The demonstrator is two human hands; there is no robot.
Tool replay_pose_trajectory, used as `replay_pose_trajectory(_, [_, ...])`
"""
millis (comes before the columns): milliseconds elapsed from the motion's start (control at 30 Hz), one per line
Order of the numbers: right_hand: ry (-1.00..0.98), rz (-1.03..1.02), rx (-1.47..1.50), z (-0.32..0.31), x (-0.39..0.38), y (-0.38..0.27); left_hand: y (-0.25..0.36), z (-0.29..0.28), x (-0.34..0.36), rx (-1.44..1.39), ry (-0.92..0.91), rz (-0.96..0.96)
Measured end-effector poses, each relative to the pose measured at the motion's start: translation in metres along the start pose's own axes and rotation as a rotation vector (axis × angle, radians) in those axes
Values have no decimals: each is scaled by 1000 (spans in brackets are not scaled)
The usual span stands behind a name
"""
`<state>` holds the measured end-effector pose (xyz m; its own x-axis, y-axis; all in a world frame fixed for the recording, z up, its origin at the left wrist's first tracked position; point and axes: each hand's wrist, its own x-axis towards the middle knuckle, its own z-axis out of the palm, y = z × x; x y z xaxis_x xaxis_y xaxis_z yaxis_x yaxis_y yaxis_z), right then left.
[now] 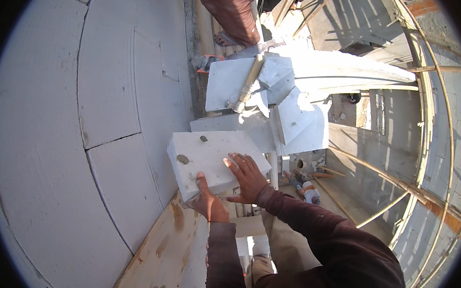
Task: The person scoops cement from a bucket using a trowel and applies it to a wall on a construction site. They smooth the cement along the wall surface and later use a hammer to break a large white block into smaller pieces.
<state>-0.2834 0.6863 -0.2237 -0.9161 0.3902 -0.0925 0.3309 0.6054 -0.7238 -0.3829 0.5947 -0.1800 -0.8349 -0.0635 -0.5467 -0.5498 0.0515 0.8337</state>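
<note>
A white lightweight concrete block (pixel 214 153) lies tilted in front of me, close to the wall on the left. Two dark grey specks or patches mark its upper face. My left hand (pixel 209 202) grips its near left corner, thumb on top and the other fingers hidden below the edge. On the near right part my right hand (pixel 247 178) rests its fingers across the face, with the thumb lower down at the near side. Just beyond are more white block pieces (pixel 229 83), some broken. Across them lies a hammer-like tool with a pale handle (pixel 251 82).
A wall of large pale blocks (pixel 113 84) rises on the left. Wooden boards (pixel 155 245) run along its foot. At the top stands another person (pixel 230 12) in reddish-brown clothing. Poles (pixel 381 179) frame a drop on the right, with a white bottle-like container (pixel 309 192) lower down.
</note>
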Motion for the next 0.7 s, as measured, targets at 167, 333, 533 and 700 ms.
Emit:
replay_pose_trajectory(167, [101,-5,-246,37,-43,-23,13,-26,-14,-7,189,-243])
replay_pose_trajectory(333, [-74,-38,-311,10,-62,-37,-1,-50,-28,-29,251,-442])
replay_pose_trajectory(533, [30,-283,-530,-25,-85,-68,-8,-107,-48,-174,-234,-695])
replay_pose_trajectory(700, [-278,-275,-569,-57,-107,-122,1,-203,-135,162,-406,-417])
